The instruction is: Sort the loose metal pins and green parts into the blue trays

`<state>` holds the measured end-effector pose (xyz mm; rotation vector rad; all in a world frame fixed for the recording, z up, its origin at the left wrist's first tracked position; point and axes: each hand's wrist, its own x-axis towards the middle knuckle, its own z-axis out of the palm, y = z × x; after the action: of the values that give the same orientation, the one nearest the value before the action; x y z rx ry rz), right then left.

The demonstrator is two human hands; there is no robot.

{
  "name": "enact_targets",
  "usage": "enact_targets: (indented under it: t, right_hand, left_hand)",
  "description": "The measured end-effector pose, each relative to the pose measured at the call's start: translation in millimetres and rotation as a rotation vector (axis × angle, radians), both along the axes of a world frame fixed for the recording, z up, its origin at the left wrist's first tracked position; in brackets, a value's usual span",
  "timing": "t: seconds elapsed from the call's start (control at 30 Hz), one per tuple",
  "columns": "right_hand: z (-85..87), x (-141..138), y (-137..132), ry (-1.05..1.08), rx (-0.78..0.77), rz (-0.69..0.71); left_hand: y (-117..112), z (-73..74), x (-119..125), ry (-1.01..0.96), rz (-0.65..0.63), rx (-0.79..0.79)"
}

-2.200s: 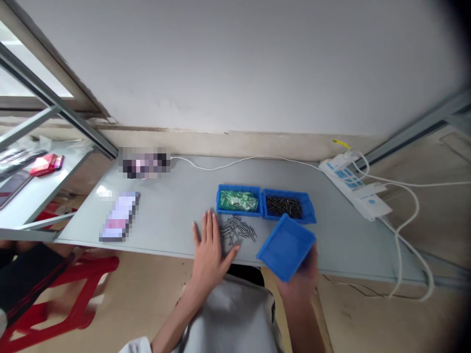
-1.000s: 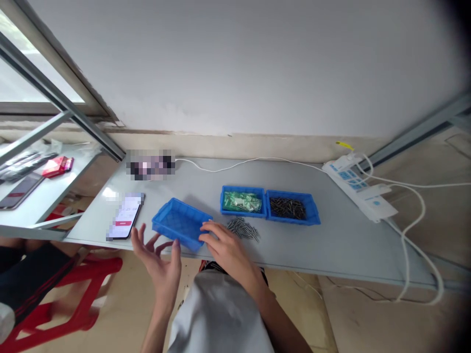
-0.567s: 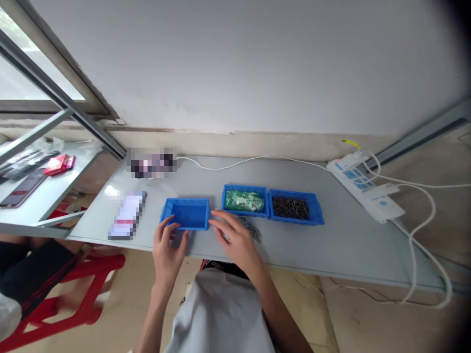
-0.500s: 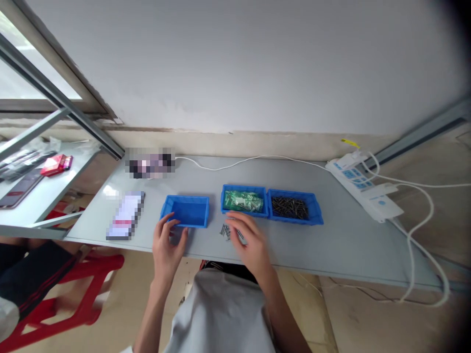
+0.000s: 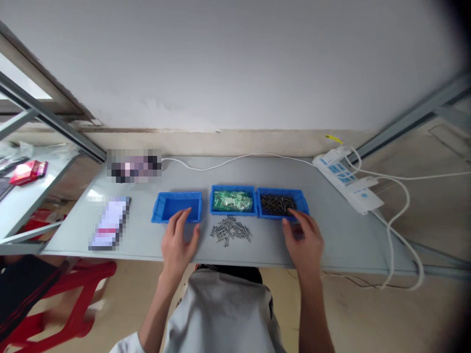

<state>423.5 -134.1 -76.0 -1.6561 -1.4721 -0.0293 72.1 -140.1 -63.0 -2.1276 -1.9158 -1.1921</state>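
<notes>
My left hand (image 5: 178, 242) is open at the front right corner of an empty blue bin (image 5: 158, 210), its fingertips over or against the near rim and nothing seen in it. My right hand (image 5: 305, 240) is open at the front of the right blue bin (image 5: 303, 200), thumb and fingers apart. Its fingertips come up to the dark screws (image 5: 275, 203) in that bin; whether they touch is not clear. Between my hands lies a loose pile of silver screws (image 5: 231, 230). Behind the pile, the middle blue bin (image 5: 232, 188) holds small clear and green plastic packets (image 5: 232, 201).
A phone (image 5: 110, 223) lies on the grey table at left, with a pixelated object (image 5: 134, 166) behind it. A white power strip (image 5: 348, 181) with plugs and cables (image 5: 403, 215) stands at right. At lower left are a red stool (image 5: 81, 299) and a seated person's leg.
My right hand has moved right from over the silver screws to the right bin, uncovering the pile. My left hand has shifted right along its bin. The view has turned slightly.
</notes>
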Motion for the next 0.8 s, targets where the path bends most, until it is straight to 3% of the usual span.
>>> enact_targets:
  t: [0.17, 0.33, 0.47, 0.67, 0.73, 0.8]
  right_hand:
    - [-11.3, 3.1, 5.4, -0.108, -0.052, 0.037]
    - [-7.3, 6.7, -13.1, -0.094, 0.002, -0.019]
    - [13.9, 4.9, -49.8, -0.09, 0.003, 0.034]
    - [61.6, -27.2, -92.8, -0.084, -0.06, 0.323]
    - [73.1, -47.4, -96.2, -0.021, -0.08, 0.391]
    - [79.4, -66.0, -95.7, 0.033, -0.112, 0.442]
  left_hand:
    - [1.5, -5.8, 13.5, -0.103, -0.047, 0.002]
    - [-21.5, -9.7, 17.5, -0.211, -0.135, 0.03]
    - [-38.0, -11.3, 28.4, -0.276, -0.31, -0.032]
    - [-37.6, 14.4, 54.8, -0.211, -0.691, -0.072]
    - [-37.2, 20.4, 57.4, -0.201, -0.753, -0.045]
    - [-39.7, 22.1, 54.6, -0.267, -0.735, 0.015]
